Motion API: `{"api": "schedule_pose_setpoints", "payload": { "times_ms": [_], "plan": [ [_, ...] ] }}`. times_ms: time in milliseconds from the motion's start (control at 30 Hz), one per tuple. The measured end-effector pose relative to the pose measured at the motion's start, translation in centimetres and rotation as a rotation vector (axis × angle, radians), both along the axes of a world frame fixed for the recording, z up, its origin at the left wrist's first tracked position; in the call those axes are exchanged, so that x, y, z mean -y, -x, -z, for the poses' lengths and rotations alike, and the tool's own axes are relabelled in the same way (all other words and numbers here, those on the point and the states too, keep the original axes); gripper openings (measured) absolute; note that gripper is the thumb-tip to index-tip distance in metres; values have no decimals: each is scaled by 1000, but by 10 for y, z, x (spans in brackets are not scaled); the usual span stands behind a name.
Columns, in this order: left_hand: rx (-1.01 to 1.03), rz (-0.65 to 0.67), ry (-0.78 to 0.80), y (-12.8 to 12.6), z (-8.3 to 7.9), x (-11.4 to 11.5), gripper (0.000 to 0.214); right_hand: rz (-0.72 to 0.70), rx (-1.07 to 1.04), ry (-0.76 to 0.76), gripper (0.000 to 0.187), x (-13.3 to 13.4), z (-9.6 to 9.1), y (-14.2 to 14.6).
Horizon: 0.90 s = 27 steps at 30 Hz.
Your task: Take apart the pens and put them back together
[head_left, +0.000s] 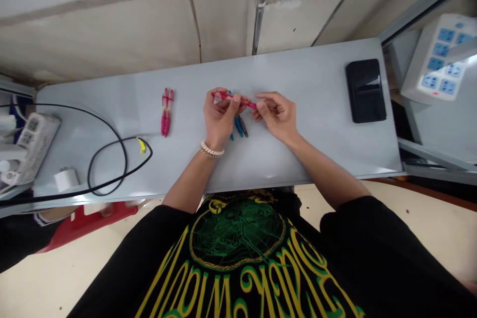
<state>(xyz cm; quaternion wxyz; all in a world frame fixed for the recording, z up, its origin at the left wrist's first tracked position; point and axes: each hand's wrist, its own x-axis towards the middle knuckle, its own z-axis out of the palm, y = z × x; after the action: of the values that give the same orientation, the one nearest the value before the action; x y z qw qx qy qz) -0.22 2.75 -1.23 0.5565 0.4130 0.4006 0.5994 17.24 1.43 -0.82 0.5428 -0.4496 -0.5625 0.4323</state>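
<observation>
A red-pink pen lies crosswise between my hands above the middle of the table. My left hand is closed around its barrel, thumb on top. At the pen's right end, my right hand pinches the tip between thumb and fingers. Below the hands, a blue pen and a dark grey pen rest on the table, partly covered by my left hand. To the left, two pink pens lie side by side.
The grey table runs along a wall. At its right end lies a black tablet-like object. A black cable loops on the left, near a white adapter and a power strip. Another white power strip sits at far right.
</observation>
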Motion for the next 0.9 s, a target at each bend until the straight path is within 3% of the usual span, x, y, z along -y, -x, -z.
{"api": "schedule_pose_setpoints", "payload": {
  "times_ms": [100, 200, 367, 567, 767, 900],
  "plan": [
    [14, -52, 31, -2, -2, 0, 59, 30, 84, -102, 65, -1, 1, -3],
    [6, -91, 91, -2, -8, 0, 52, 66, 163, -167, 54, -1, 2, -7],
    [22, -97, 101, -2, -12, -1, 48, 39, 173, -116, 52, -2, 9, -7],
    [35, -102, 103, -3, -12, -1, 52, 73, 246, -245, 48, -4, 9, -6],
    [83, -97, 88, -5, -13, -1, 65, 85, 259, -251, 49, 0, 8, -4],
    [78, -103, 108, -4, -12, -1, 62, 91, 302, -303, 37, 1, 9, -3]
  ]
}}
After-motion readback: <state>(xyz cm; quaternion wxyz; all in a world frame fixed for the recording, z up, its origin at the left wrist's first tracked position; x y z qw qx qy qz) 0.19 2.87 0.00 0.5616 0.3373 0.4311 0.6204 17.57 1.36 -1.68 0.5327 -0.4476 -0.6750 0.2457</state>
